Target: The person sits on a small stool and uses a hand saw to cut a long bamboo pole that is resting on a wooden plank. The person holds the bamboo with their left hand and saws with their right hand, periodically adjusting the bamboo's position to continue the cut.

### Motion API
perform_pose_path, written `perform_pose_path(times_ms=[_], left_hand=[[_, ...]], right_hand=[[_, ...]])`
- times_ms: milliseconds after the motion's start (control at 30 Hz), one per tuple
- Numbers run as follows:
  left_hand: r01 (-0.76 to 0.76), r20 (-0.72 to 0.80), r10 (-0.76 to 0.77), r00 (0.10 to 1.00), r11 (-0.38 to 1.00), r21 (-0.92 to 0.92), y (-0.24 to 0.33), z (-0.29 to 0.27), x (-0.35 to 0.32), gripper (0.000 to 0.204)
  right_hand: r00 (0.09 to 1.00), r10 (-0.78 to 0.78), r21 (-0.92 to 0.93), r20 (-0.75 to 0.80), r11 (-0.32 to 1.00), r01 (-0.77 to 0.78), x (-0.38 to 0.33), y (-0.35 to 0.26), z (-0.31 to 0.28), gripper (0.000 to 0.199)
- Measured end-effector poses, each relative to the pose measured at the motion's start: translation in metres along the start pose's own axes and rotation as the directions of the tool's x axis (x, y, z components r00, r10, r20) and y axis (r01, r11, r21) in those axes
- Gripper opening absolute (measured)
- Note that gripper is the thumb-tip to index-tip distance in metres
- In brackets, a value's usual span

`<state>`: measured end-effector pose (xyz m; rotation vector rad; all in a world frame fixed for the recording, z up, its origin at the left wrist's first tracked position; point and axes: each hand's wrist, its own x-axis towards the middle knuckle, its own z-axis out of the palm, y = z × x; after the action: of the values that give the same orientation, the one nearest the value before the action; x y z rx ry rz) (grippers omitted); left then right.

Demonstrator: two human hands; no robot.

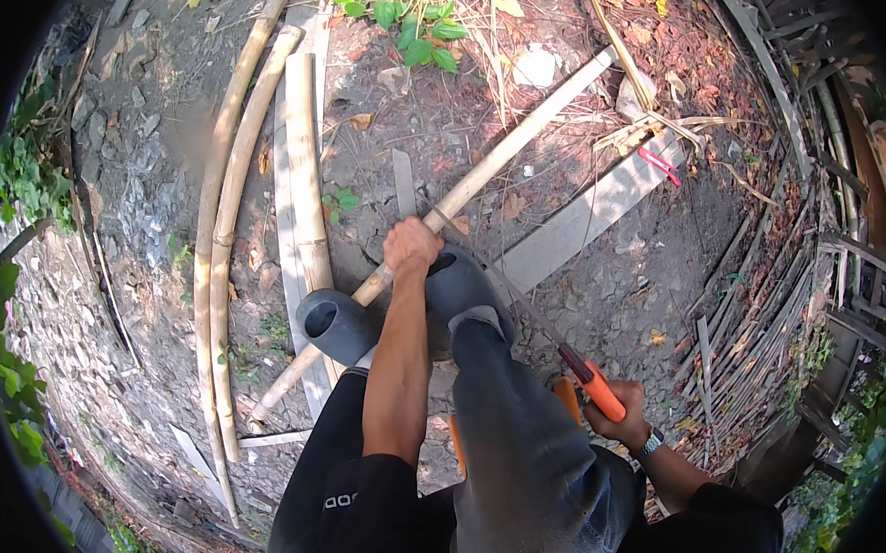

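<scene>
My left hand (411, 246) is wrapped round a pale bamboo pole (516, 137) that lies slantwise from far right to near left. The fingers of my right hand (621, 417) close round the orange handle of a handsaw (535, 317). Its thin blade reaches up and left to the pole, just beyond my left hand; whether its teeth are in the pole I cannot tell. One grey rubber shoe (337, 320) covers part of the pole's near stretch, and the other shoe (464, 285) stands right of my left hand.
Several long bamboo poles (305, 164) lie on the left, beside a thin grey board. A wider grey board (590, 209) on the right bears a red tool (660, 165). Thin sticks (756, 330) are heaped farther right. Orange parts (567, 400) show beside my leg.
</scene>
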<state>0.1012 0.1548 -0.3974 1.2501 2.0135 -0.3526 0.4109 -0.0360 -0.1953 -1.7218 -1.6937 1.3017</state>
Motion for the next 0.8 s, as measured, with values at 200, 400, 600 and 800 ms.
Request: perform_pose_path(times_ms=[200, 400, 600, 800], left_hand=[[-0.087, 0.015, 0.087, 0.996, 0.995, 0.038, 0.002, 0.015, -0.013, 0.045], [-0.031, 0.029, 0.033, 0.999, 0.999, -0.042, -0.001, 0.001, 0.001, 0.045], [-0.059, -0.011, 0.059, 0.998, 0.998, -0.017, 0.004, -0.002, 0.001, 0.043], [-0.060, -0.012, 0.059, 0.998, 0.998, -0.018, 0.000, -0.003, 0.001, 0.041]], right_hand=[[0.999, -0.014, 0.021, 0.044, 1.000, 0.013, 0.065, 0.010, 0.064, 0.017], [0.996, 0.089, 0.043, -0.016, 0.995, -0.088, -0.023, 0.011, 0.004, 0.016], [0.999, 0.025, 0.010, -0.038, 1.000, -0.025, 0.064, -0.001, 0.053, 0.015], [0.994, 0.106, 0.038, 0.030, 0.994, -0.107, -0.026, 0.008, -0.005, 0.010]])
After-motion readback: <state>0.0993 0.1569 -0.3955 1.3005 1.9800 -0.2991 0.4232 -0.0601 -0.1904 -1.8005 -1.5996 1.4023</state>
